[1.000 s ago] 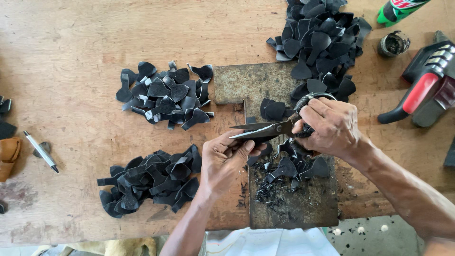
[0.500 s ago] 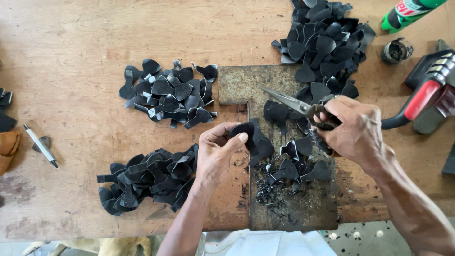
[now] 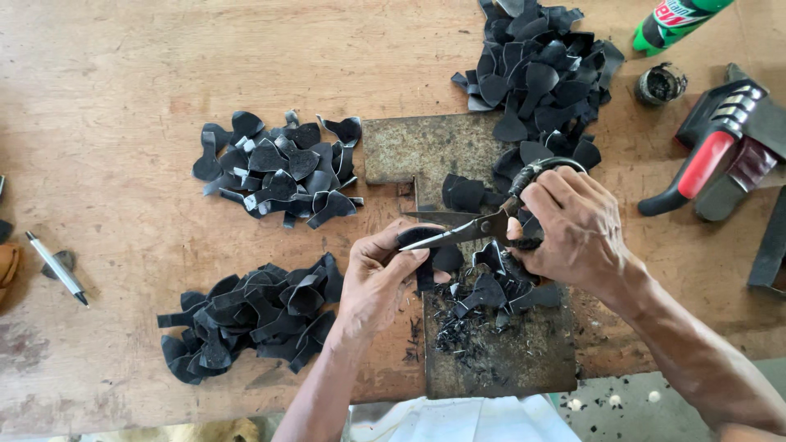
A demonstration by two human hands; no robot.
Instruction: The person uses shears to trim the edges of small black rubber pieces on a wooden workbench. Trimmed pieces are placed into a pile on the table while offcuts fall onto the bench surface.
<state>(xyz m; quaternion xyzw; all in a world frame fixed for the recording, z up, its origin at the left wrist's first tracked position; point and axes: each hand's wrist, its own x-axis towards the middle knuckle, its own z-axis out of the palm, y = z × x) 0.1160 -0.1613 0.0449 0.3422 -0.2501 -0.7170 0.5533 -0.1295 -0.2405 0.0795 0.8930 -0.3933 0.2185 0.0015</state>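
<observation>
Above the near-left part of the dark metal plate [image 3: 491, 360], the left hand [image 3: 378, 282] pinches a black leather piece [image 3: 419, 239], while the right hand [image 3: 573, 225], fingers closed through the handles, holds scissors [image 3: 467, 229] part-open, blades pointing left across it.

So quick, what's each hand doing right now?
Left hand: closed, pinching a black piece between the blades.
Right hand: closed around the scissors, blades open.
</observation>
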